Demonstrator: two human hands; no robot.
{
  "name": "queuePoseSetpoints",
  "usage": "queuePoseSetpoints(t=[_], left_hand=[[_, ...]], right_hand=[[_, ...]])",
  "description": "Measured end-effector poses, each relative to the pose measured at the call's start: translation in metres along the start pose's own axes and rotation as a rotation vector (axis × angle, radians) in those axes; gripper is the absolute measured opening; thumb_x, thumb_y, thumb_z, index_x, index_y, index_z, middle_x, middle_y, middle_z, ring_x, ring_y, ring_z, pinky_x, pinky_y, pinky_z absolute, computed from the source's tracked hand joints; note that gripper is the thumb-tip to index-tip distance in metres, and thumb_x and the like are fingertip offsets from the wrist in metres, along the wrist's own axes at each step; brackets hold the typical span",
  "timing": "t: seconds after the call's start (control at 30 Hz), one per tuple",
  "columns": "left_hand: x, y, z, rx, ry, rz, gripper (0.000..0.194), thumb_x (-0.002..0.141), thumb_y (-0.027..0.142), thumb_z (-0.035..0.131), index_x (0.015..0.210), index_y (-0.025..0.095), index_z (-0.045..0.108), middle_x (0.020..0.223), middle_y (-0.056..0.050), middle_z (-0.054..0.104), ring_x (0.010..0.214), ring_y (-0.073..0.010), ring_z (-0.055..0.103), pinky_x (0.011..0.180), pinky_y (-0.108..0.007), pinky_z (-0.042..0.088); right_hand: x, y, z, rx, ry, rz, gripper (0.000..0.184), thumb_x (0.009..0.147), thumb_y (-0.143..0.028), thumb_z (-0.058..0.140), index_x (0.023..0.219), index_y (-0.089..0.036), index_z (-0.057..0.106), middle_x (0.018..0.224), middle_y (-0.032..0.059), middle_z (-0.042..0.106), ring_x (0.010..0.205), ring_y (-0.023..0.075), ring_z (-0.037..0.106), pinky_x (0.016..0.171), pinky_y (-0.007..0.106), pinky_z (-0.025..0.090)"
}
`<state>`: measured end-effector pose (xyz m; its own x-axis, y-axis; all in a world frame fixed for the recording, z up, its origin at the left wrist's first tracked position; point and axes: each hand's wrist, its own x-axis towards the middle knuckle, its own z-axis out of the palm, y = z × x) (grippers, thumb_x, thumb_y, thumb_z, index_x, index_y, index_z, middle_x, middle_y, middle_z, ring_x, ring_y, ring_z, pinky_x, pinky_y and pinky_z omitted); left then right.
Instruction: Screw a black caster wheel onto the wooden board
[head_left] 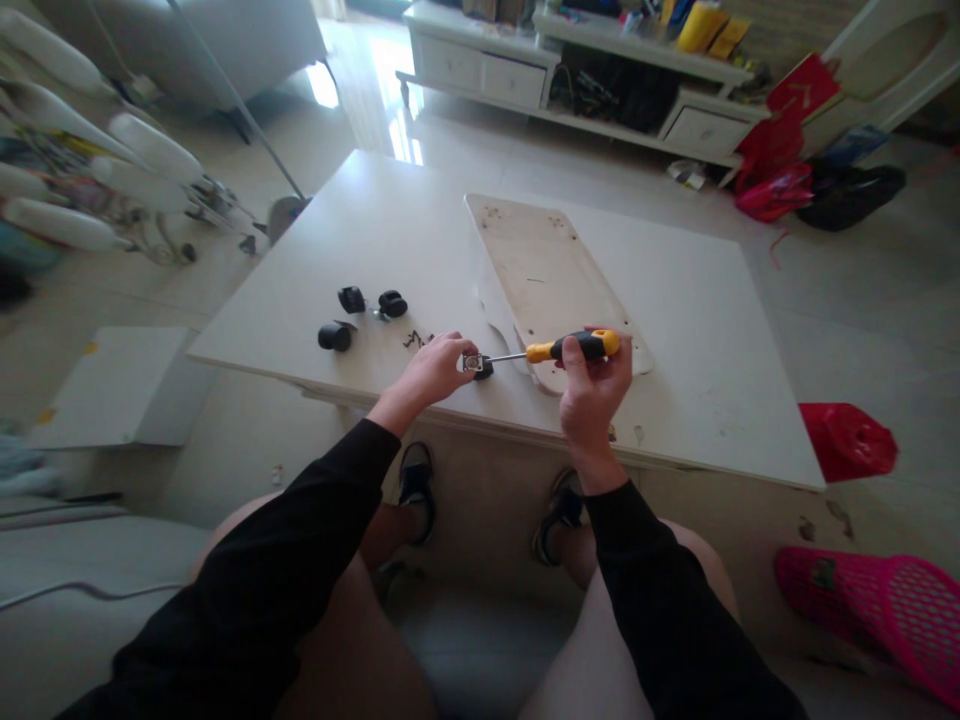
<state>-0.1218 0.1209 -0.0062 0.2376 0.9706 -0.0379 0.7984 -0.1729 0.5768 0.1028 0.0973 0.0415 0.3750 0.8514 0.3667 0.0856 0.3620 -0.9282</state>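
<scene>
My right hand (598, 385) is closed around the yellow and black handle of a screwdriver (576, 346), its shaft pointing left. The tip meets a small caster wheel (481, 368) with a metal plate, which the fingers of my left hand (439, 368) pinch above the table's near edge. Several dark screws (414, 340) lie just left of that hand. Further left sit three more black casters: one at the back (350, 299), one beside it (392, 304) and one nearer me (335, 336). Behind the screwdriver lies a pale board (551, 265) with holes near its corners.
All this is on a white table (697, 330). A red plastic item (847, 438) is by its right end, with a pink mesh basket (892, 610) nearer me. A white box (124, 385) stands on the floor at left. Beyond the table is a white cabinet (480, 70).
</scene>
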Motion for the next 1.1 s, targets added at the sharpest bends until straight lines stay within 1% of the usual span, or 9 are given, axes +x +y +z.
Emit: queuePoseSetpoints(t=[0.17, 0.33, 0.43, 0.57, 0.7, 0.8, 0.87, 0.97, 1.1], left_hand=[[-0.001, 0.006, 0.002, 0.008, -0.007, 0.007, 0.025, 0.092, 0.022, 0.071, 0.115, 0.023, 0.078, 0.115, -0.009, 0.071, 0.105, -0.0251, 0.066, 0.096, -0.038, 0.052], [-0.001, 0.011, 0.007, 0.053, -0.012, 0.008, 0.030, 0.090, 0.020, 0.073, 0.119, 0.025, 0.077, 0.113, -0.009, 0.071, 0.108, -0.0267, 0.065, 0.098, -0.039, 0.052], [-0.003, 0.015, 0.008, 0.037, -0.007, 0.027, 0.031, 0.090, 0.020, 0.073, 0.121, 0.023, 0.076, 0.114, -0.009, 0.072, 0.107, -0.0263, 0.065, 0.097, -0.039, 0.052], [-0.004, 0.017, 0.007, 0.000, 0.009, 0.023, 0.026, 0.094, 0.020, 0.069, 0.119, 0.022, 0.076, 0.115, -0.009, 0.072, 0.103, -0.0246, 0.067, 0.094, -0.037, 0.052], [-0.004, 0.017, 0.008, 0.008, 0.016, -0.003, 0.027, 0.091, 0.017, 0.071, 0.117, 0.022, 0.074, 0.116, -0.009, 0.072, 0.101, -0.0230, 0.067, 0.091, -0.035, 0.052], [-0.004, 0.017, 0.009, 0.031, 0.005, -0.053, 0.026, 0.087, 0.014, 0.071, 0.112, 0.021, 0.072, 0.116, -0.008, 0.073, 0.098, -0.0226, 0.067, 0.087, -0.034, 0.052], [-0.004, 0.020, 0.008, 0.053, -0.001, -0.119, 0.021, 0.087, 0.016, 0.071, 0.107, 0.022, 0.072, 0.112, -0.009, 0.075, 0.098, -0.0237, 0.067, 0.086, -0.035, 0.051], [-0.003, 0.024, 0.005, 0.060, -0.004, -0.238, 0.014, 0.088, 0.025, 0.075, 0.102, 0.022, 0.075, 0.103, -0.008, 0.078, 0.097, -0.0256, 0.068, 0.084, -0.037, 0.051], [-0.001, 0.028, 0.002, 0.024, -0.031, -0.350, 0.021, 0.088, 0.038, 0.080, 0.103, 0.023, 0.080, 0.103, -0.009, 0.081, 0.096, -0.0260, 0.070, 0.081, -0.037, 0.052]], right_hand=[[-0.001, -0.001, 0.001, 0.000, -0.029, 0.007, 0.036, 0.087, -0.049, 0.082, 0.107, -0.025, 0.065, 0.101, -0.0019, 0.064, 0.083, 0.0101, 0.066, 0.073, 0.028, 0.060], [-0.002, 0.001, 0.001, -0.042, -0.050, 0.021, 0.036, 0.088, -0.050, 0.081, 0.108, -0.025, 0.064, 0.103, -0.0015, 0.065, 0.082, 0.0102, 0.066, 0.072, 0.028, 0.060], [-0.002, 0.002, 0.002, -0.064, -0.059, 0.024, 0.037, 0.088, -0.051, 0.081, 0.107, -0.025, 0.063, 0.104, -0.0012, 0.066, 0.082, 0.0101, 0.066, 0.073, 0.027, 0.060], [-0.002, 0.003, 0.002, -0.058, -0.073, 0.033, 0.038, 0.087, -0.052, 0.082, 0.105, -0.025, 0.062, 0.107, -0.0004, 0.066, 0.084, 0.0103, 0.066, 0.074, 0.028, 0.059], [-0.001, 0.003, 0.002, -0.075, -0.078, 0.030, 0.038, 0.087, -0.052, 0.081, 0.106, -0.025, 0.062, 0.108, -0.0002, 0.067, 0.085, 0.0104, 0.066, 0.074, 0.028, 0.060], [-0.001, 0.002, 0.002, -0.078, -0.079, 0.029, 0.037, 0.088, -0.052, 0.081, 0.106, -0.025, 0.062, 0.105, -0.0010, 0.067, 0.082, 0.0099, 0.066, 0.073, 0.027, 0.060], [-0.001, 0.002, 0.002, -0.079, -0.077, 0.027, 0.037, 0.088, -0.051, 0.081, 0.106, -0.026, 0.062, 0.102, -0.0017, 0.066, 0.081, 0.0097, 0.066, 0.073, 0.026, 0.060], [0.000, 0.002, 0.002, -0.071, -0.070, 0.019, 0.037, 0.087, -0.050, 0.082, 0.106, -0.025, 0.063, 0.102, -0.0019, 0.067, 0.080, 0.0091, 0.066, 0.074, 0.027, 0.059], [0.000, 0.004, 0.002, -0.075, -0.068, 0.017, 0.036, 0.088, -0.049, 0.081, 0.107, -0.025, 0.063, 0.104, -0.0015, 0.067, 0.082, 0.0097, 0.067, 0.076, 0.028, 0.059]])
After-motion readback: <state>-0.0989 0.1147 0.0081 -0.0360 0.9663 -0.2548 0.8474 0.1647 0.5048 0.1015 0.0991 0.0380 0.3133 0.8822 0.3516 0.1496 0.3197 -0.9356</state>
